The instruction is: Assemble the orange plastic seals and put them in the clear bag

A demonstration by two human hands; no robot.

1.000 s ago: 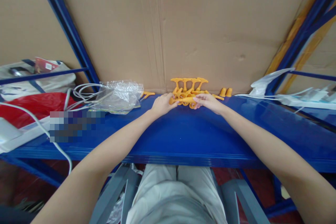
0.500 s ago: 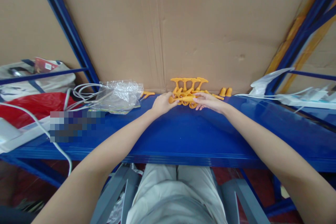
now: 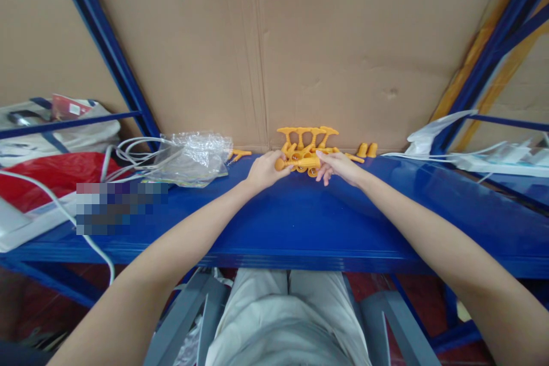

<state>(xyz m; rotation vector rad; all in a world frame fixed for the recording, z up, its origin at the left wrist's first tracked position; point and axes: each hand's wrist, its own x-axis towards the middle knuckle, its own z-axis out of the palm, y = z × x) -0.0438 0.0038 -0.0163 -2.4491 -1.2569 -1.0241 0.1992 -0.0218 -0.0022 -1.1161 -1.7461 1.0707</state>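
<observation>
A cluster of orange plastic parts (image 3: pixel 306 143) lies at the back of the blue shelf (image 3: pixel 300 223), against the cardboard wall. My left hand (image 3: pixel 265 170) is closed on one orange part (image 3: pixel 295 163) at the front of the cluster, gripping its left end. My right hand (image 3: pixel 338 164) pinches the same part's right end, with the other fingers hanging loose. Two small orange caps (image 3: pixel 368 150) stand to the right of the cluster. A single orange piece (image 3: pixel 238 154) lies to its left.
A crumpled clear plastic bag (image 3: pixel 193 157) and white cables (image 3: pixel 128 151) lie on the left. A red bag (image 3: pixel 47 174) sits further left. White plastic and a power strip (image 3: pixel 493 163) are at the right. Cardboard (image 3: pixel 343 51) backs the shelf; blue struts (image 3: pixel 103 46) frame it.
My right hand's fingers have loosened and dropped slightly at the part's right end. The view has shifted a little; the left hand has stayed in place.
</observation>
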